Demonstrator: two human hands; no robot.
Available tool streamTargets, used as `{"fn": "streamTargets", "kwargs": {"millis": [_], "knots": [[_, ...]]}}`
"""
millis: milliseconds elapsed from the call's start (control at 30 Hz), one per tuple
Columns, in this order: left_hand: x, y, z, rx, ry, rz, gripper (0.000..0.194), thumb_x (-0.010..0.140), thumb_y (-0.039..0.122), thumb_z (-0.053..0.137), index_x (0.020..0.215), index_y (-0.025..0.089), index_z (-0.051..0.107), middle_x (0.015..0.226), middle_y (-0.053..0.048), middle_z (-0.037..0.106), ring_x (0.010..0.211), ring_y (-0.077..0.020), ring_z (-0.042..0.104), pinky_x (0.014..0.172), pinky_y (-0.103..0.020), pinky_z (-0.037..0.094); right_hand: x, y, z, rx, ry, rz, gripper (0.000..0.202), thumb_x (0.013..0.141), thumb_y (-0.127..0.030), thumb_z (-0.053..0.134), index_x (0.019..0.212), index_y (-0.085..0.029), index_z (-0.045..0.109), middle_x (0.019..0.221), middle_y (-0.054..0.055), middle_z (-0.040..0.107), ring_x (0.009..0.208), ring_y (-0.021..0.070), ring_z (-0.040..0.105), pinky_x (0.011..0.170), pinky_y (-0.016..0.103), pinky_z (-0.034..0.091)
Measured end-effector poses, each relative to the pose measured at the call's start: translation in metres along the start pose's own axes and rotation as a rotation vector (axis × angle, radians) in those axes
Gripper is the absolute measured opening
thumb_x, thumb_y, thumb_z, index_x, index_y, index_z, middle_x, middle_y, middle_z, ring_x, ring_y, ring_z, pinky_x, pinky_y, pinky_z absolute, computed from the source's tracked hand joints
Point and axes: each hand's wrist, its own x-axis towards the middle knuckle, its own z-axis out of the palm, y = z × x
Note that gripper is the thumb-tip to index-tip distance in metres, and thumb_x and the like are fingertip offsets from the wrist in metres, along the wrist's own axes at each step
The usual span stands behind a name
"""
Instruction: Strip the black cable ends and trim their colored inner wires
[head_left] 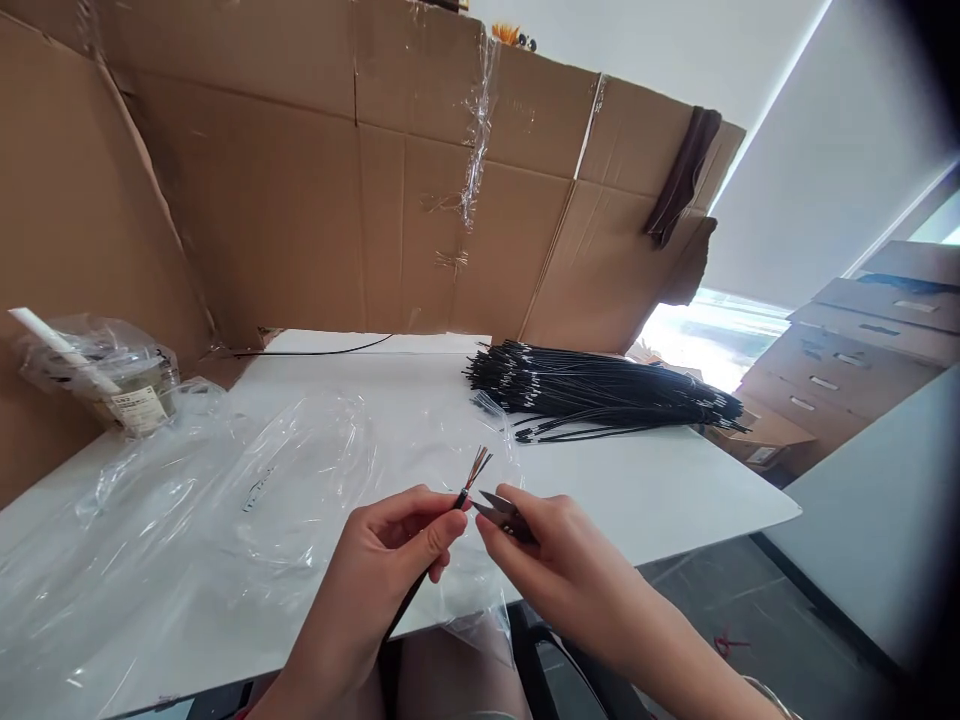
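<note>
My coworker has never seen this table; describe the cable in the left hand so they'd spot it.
In front of the brown cardboard wall stands a white table. At its near edge, the bare left hand pinches one thin black cable. Unlike the black cables heaped behind, it is held alone, orange-brown wires fanning from its end.

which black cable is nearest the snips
The cable pinched in the left hand, its fanned wires beside the snips; the others lie farther back on the table.

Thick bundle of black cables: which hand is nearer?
Right: the right hand is in front of the bundle; the left hand is farther off, to its front left.
</note>
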Motion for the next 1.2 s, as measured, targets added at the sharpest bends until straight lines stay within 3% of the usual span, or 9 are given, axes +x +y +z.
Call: {"fn": "streamTargets", "kwargs": {"millis": [200, 367, 533, 733, 900, 1200], "knots": [[0.016, -0.019, 0.002, 0.036, 0.011, -0.011, 0.006, 0.079, 0.028, 0.080, 0.077, 0.023, 0.079, 0.063, 0.003, 0.055, 0.057, -0.0096, 0.048, 0.053, -0.020, 0.042, 0.013, 0.010, 0.001, -0.014, -0.039, 0.085, 0.025, 0.099, -0.024, 0.043, 0.074, -0.021, 0.042, 0.061, -0.007, 0.039, 0.055, 0.0096, 0.031, 0.050, 0.026, 0.023], [0.025, -0.029, 0.001, 0.123, 0.064, 0.000, 0.006, 0.082, 0.028, 0.078, 0.076, 0.026, 0.078, 0.064, 0.004, 0.052, 0.058, -0.0083, 0.046, 0.054, -0.017, 0.042, 0.023, 0.024, 0.001, -0.086, -0.080, 0.143, 0.028, 0.098, -0.024, 0.045, 0.071, -0.022, 0.037, 0.057, -0.007, 0.038, 0.053, 0.0107, 0.029, 0.049, 0.029, 0.020], [0.031, -0.037, 0.000, 0.224, 0.106, 0.040, 0.004, 0.082, 0.028, 0.077, 0.079, 0.030, 0.079, 0.067, 0.005, 0.055, 0.059, -0.0082, 0.047, 0.054, -0.015, 0.043, 0.032, 0.033, -0.002, -0.115, -0.171, 0.208, 0.029, 0.101, -0.030, 0.041, 0.074, -0.022, 0.038, 0.059, -0.006, 0.047, 0.054, 0.0107, 0.035, 0.050, 0.029, 0.025], [0.036, -0.044, -0.004, 0.315, 0.107, 0.124, 0.015, 0.084, 0.021, 0.074, 0.085, 0.035, 0.080, 0.073, 0.005, 0.064, 0.069, -0.0108, 0.057, 0.058, -0.019, 0.043, 0.044, 0.040, -0.007, -0.121, -0.282, 0.261, 0.029, 0.101, -0.033, 0.041, 0.075, -0.021, 0.042, 0.061, -0.006, 0.048, 0.055, 0.0100, 0.039, 0.049, 0.029, 0.026], [0.038, -0.047, -0.007, 0.397, 0.106, 0.175, 0.017, 0.086, 0.020, 0.071, 0.084, 0.035, 0.078, 0.072, 0.006, 0.062, 0.068, -0.0111, 0.057, 0.057, -0.022, 0.043, 0.053, 0.045, -0.009, -0.061, -0.362, 0.275, 0.029, 0.100, -0.032, 0.043, 0.074, -0.021, 0.044, 0.061, -0.007, 0.049, 0.055, 0.0093, 0.037, 0.048, 0.028, 0.028], [0.043, -0.049, -0.008, 0.453, 0.074, 0.191, 0.020, 0.087, 0.017, 0.070, 0.081, 0.035, 0.075, 0.072, 0.008, 0.064, 0.067, -0.0100, 0.059, 0.057, -0.021, 0.044, 0.057, 0.050, -0.009, -0.135, -0.385, 0.289, 0.029, 0.100, -0.038, 0.043, 0.078, -0.022, 0.053, 0.063, -0.005, 0.054, 0.055, 0.0102, 0.044, 0.048, 0.028, 0.029]]}}
